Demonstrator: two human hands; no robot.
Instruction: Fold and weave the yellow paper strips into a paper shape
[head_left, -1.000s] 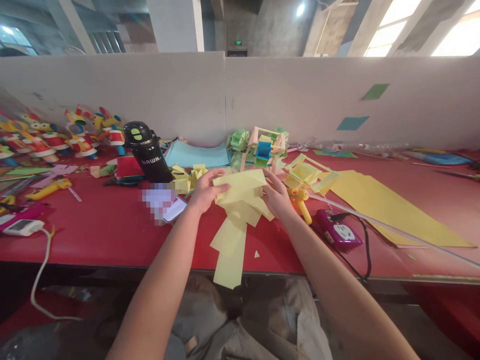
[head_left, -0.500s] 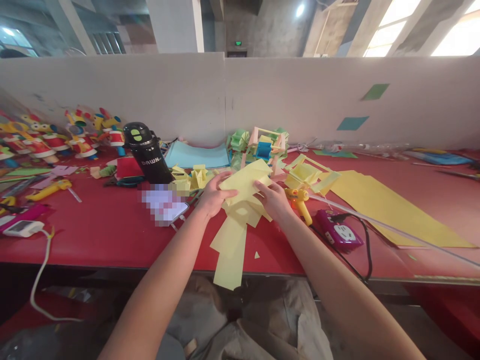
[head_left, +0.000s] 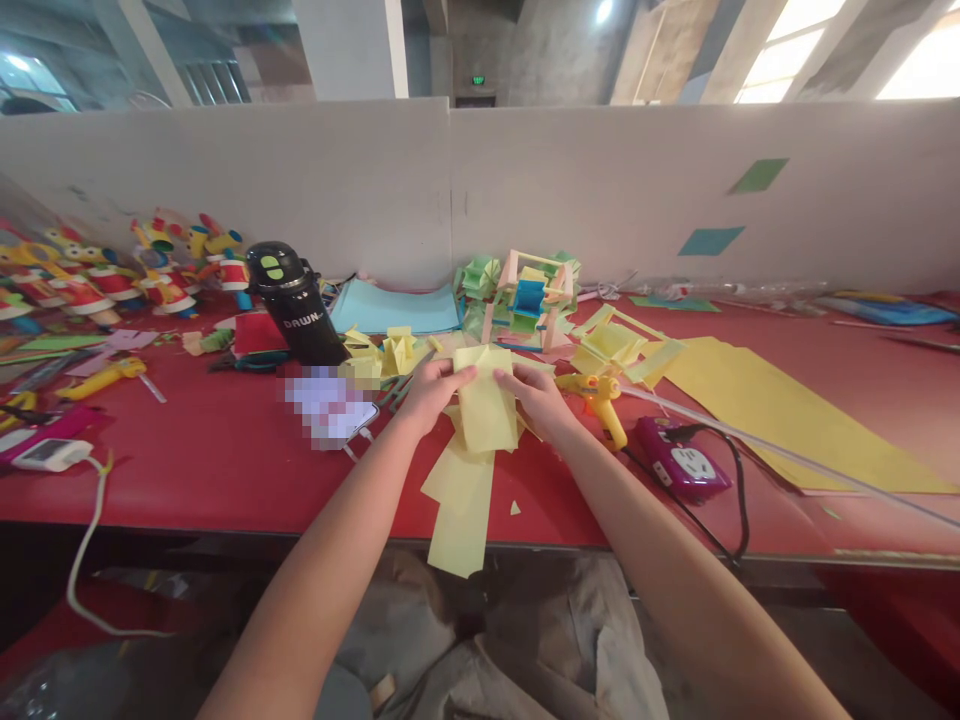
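Both hands hold one pale yellow paper sheet (head_left: 486, 408) above the red table (head_left: 225, 460). My left hand (head_left: 431, 392) pinches its upper left edge and my right hand (head_left: 531, 398) grips its right edge. The sheet hangs nearly upright between the thumbs. Under it lie more yellow paper strips (head_left: 459, 505), the lowest one hanging over the table's front edge.
A black bottle (head_left: 294, 305) stands left of the hands, a phone (head_left: 346, 420) in front of it. To the right lie a yellow glue gun (head_left: 602, 402), a purple power strip (head_left: 682, 465) with black cord, and a large yellow sheet (head_left: 780, 415). Paper models (head_left: 529, 292) and colourful figures (head_left: 112, 270) line the back.
The hands drew closer together and the yellow sheet went from a wide, slanted spread to a narrower piece held upright between them.
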